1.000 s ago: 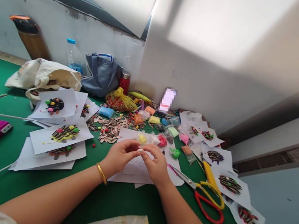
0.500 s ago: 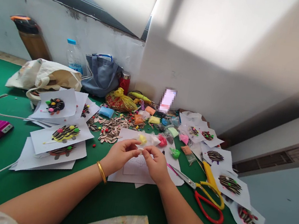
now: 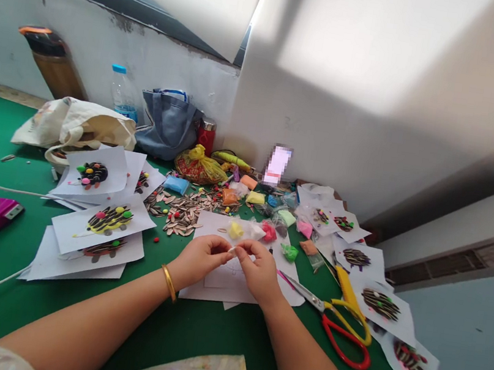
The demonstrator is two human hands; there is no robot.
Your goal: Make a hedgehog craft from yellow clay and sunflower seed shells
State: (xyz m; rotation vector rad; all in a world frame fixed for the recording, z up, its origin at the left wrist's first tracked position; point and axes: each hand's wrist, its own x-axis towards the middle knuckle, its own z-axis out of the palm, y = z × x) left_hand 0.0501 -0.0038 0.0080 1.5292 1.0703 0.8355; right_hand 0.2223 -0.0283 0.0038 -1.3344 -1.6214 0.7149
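Above a white sheet [image 3: 194,288] with a faint drawing, my left hand [image 3: 202,259] and my right hand [image 3: 257,268] meet at the fingertips. Both pinch a small whitish piece [image 3: 232,250] between them; it looks like soft clay. Beyond my fingers lie yellow clay [image 3: 236,229], red clay [image 3: 268,232] and green clay [image 3: 289,252]. A single seed [image 3: 221,230] is on the sheet near the yellow clay. A heap of striped seeds [image 3: 185,210] lies behind my left hand.
Scissors [image 3: 334,315] with yellow and red handles lie at the right. Decorated sheets are stacked at the left [image 3: 102,222] and right [image 3: 389,308]. Farther back are a yellow bag [image 3: 201,166], a blue-grey bag [image 3: 169,127], a red flask [image 3: 206,137] and a lit phone [image 3: 276,166].
The fingers of my left hand have lowered slightly, and the seed on the sheet now shows beyond them. The whitish piece shows more clearly between my fingertips.
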